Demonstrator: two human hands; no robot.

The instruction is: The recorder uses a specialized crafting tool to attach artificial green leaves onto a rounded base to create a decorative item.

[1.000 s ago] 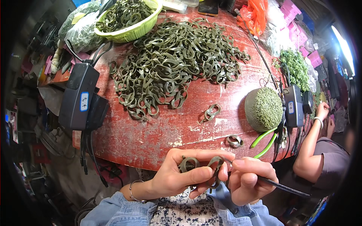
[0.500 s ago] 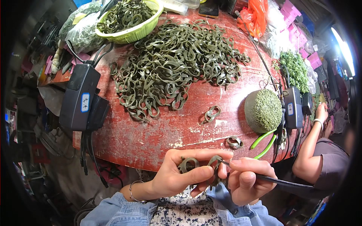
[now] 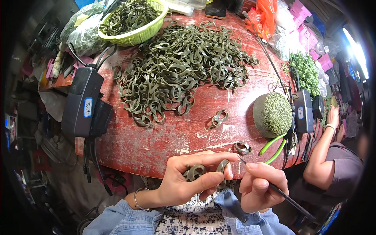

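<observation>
My left hand (image 3: 188, 178) is closed around a few dark green ring-shaped band pieces. One band loop (image 3: 196, 171) lies in the curl of its fingers, and another green band (image 3: 222, 166) is pinched upright at the fingertips. My right hand (image 3: 263, 187) grips a thin black pen-like tool (image 3: 291, 201). The tool's pointed tip is close to my left index fingertip, apart from the pinched band. On the red table in front, a small loose loop (image 3: 243, 148) lies just beyond my hands. Farther off is a loose figure-eight piece (image 3: 219, 118).
A large pile of green bands (image 3: 180, 70) covers the table's middle, beside a yellow-green basket (image 3: 135, 37). At right stand a round block with a grainy green top (image 3: 274, 115), green-handled pliers (image 3: 276, 152) and a black device (image 3: 303, 109). Another person's arm (image 3: 323, 156) is at far right.
The tool's tip has come off the pinched band and moved slightly right and up. Its rear end has swung down. The left hand still keeps its bands.
</observation>
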